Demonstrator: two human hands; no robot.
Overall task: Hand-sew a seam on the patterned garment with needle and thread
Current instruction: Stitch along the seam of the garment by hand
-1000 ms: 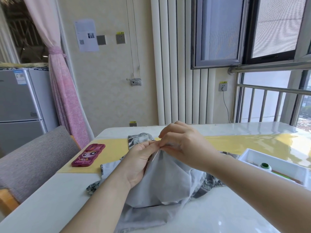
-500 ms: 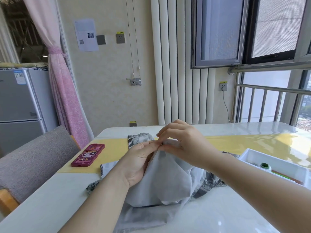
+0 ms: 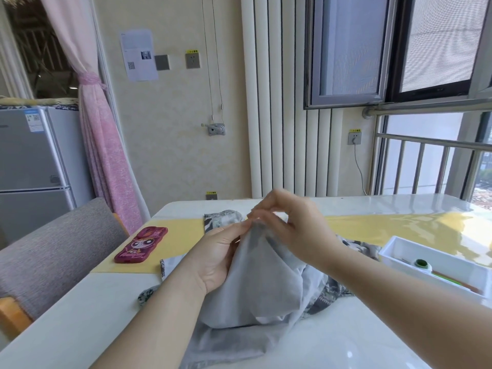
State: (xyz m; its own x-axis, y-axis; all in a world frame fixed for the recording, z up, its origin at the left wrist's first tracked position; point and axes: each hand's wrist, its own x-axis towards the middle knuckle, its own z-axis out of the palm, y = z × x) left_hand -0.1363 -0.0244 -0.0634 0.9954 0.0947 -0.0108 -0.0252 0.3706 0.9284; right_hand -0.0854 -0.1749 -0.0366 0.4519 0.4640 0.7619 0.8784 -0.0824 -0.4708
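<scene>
Garment: the garment (image 3: 255, 283) lies heaped on the table (image 3: 346, 342) under both hands, grey inner side up. Its patterned side shows beyond and to the right of them, and one fold is drawn up into a peak between the hands.
Left hand: the left hand (image 3: 215, 257) grips that fold from the left, thumb and fingers curled round the cloth, holding it raised.
Right hand: the right hand (image 3: 295, 230) meets the peak from the right, fingers curled, tips drawn together at the cloth. It is blurred, so I cannot tell whether they pinch needle, thread or cloth.
Needle and thread: neither can be made out.
Step in hand: probably working a stitch through the top of the fold.
Doing it well: grip close beside the stitch point so the cloth is taut. Take a small, even bite through both layers. Draw the thread straight away from the left hand until snug, not so hard that the seam puckers.
Risk: left fingertips sit in the needle's likely path, and the slack grey cloth below the hands could get caught in a stitch.
Around: a tray (image 3: 458, 265) with a green spool (image 3: 422, 263) is near, right of the right hand. A phone (image 3: 141, 245) lies left of the left hand on the yellow runner (image 3: 386, 227).
</scene>
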